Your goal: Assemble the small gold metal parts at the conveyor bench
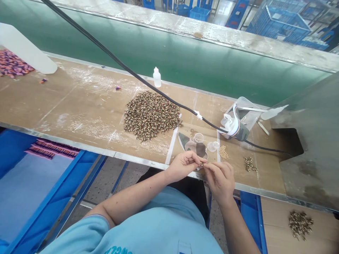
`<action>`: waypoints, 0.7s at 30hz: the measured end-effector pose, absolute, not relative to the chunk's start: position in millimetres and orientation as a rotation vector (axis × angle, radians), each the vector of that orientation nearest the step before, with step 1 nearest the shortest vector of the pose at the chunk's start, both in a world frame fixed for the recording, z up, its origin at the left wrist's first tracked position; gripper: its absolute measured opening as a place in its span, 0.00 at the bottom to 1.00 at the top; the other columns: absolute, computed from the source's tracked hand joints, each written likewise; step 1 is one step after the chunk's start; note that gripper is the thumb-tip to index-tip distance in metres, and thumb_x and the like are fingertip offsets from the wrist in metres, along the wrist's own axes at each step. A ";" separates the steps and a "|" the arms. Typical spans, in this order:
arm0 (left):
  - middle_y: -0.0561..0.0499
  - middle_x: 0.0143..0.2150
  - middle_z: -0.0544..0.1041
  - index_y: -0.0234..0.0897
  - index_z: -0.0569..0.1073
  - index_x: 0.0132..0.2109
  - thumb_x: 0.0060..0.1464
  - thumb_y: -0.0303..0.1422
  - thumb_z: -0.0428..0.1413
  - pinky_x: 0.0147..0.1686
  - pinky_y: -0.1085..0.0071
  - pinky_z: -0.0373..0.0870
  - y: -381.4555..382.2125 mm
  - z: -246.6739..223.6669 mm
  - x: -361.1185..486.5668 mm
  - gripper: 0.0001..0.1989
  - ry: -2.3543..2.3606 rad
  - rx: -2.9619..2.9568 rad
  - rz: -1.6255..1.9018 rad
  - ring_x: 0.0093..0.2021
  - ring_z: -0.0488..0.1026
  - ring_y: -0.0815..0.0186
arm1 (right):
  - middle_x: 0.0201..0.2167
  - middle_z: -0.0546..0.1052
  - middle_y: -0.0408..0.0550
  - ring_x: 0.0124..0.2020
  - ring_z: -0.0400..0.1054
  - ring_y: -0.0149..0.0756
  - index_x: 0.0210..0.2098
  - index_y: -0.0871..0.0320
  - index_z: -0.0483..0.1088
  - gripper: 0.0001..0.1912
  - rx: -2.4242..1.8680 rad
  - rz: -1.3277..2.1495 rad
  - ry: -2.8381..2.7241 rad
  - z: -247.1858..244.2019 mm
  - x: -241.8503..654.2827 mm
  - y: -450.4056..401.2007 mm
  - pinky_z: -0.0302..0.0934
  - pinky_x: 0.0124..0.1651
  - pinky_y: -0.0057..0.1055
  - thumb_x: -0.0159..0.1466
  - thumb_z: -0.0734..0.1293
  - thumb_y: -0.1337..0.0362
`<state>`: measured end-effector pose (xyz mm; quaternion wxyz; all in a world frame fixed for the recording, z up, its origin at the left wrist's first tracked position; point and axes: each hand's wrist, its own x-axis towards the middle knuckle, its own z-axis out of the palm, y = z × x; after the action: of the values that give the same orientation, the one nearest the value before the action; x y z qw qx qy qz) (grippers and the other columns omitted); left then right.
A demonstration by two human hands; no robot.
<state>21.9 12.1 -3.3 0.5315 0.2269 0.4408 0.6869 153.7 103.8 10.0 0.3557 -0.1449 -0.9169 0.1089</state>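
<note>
Apparently the step in hand is close fingertip work on one small piece (pixel 201 164), held just over the near edge of the table (pixel 87 95), right of the middle of that edge. The left hand (pixel 184 165) pinches it between thumb and forefinger, the other fingers curled in; the right hand (pixel 220 176) meets it from the other side, its thumb and fingertips also closed on the piece. The two grips nearly touch, and the fingers hide so much that I cannot tell which hand bears the piece and which works on it, nor whether a second part sits between them. Just beyond the hands, inward from the near edge, lies a pad (pixel 194 145), with a clear cup (pixel 202 136) at its far side and a clear dish (pixel 209 146) at its right. Pale beads (pixel 223 152) lie loose just beside the dish, and a small cluster (pixel 249 164) of metallic bits sits farther toward the right end. The big heap (pixel 152 114) is left of the hands, between the near and far edges, while a bottle (pixel 157 78) stands upright by the far edge. As I judge it, the next move calls for a light, steady pinch from both hands, with small finger turns rather than arm travel, since so tiny a piece could easily slip.
</note>
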 end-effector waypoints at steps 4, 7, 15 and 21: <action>0.43 0.39 0.80 0.33 0.67 0.29 0.45 0.41 0.62 0.41 0.67 0.71 12.4 -1.7 21.7 0.17 1.033 0.525 1.628 0.36 0.76 0.67 | 0.31 0.73 0.44 0.33 0.65 0.32 0.36 0.54 0.67 0.03 -0.425 0.333 -2.412 8.6 153.6 103.2 0.57 0.41 0.33 0.64 0.63 0.68; 0.46 0.36 0.80 0.33 0.67 0.29 0.44 0.40 0.63 0.40 0.70 0.71 13.1 0.2 22.4 0.16 1.004 0.491 1.606 0.34 0.75 0.70 | 0.31 0.72 0.45 0.34 0.65 0.33 0.34 0.55 0.66 0.03 -0.482 0.407 -2.426 8.3 152.3 100.9 0.57 0.40 0.32 0.64 0.61 0.67; 0.48 0.39 0.77 0.35 0.67 0.38 0.44 0.32 0.64 0.42 0.71 0.70 14.1 4.0 22.6 0.15 1.078 0.433 1.558 0.38 0.76 0.68 | 0.28 0.73 0.45 0.32 0.65 0.34 0.30 0.56 0.67 0.11 -0.876 0.439 -2.375 4.8 171.7 122.8 0.55 0.38 0.33 0.64 0.59 0.59; 0.47 0.37 0.76 0.33 0.68 0.35 0.46 0.34 0.62 0.40 0.70 0.72 14.0 5.2 21.6 0.13 1.139 0.505 1.518 0.38 0.76 0.67 | 0.22 0.71 0.46 0.23 0.62 0.35 0.25 0.57 0.69 0.20 -1.309 0.319 -2.191 -5.6 208.4 161.9 0.53 0.31 0.32 0.61 0.59 0.48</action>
<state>21.6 14.0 5.2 0.5553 0.2140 0.4824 0.6428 208.4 161.9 -5.6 0.2807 -0.4884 -0.8176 0.1190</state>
